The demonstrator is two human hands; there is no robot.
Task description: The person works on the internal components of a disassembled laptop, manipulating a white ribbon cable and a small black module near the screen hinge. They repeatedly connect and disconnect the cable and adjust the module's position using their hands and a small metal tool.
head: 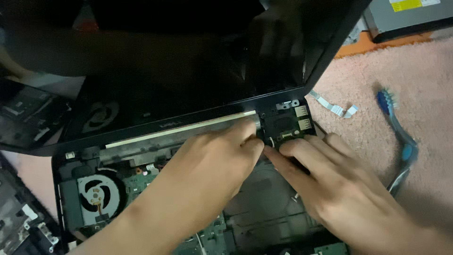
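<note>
- Grip: left hand [214,158] and right hand [330,177] both pinch with fingertips at the right hinge corner [264,130] of the opened laptop base [264,212]; what they pinch is too small to tell.
- Progress, judged: top cover already off, board and cooling fan [96,193] exposed; screen [188,89] still attached and upright.
- Laptop: black, dusty, lying on the pink carpet [415,75]; small port board [295,123] bare at that corner.
- Nearby: blue toothbrush [398,130], white ribbon cable [332,107], removed black parts [23,118] at left.
</note>
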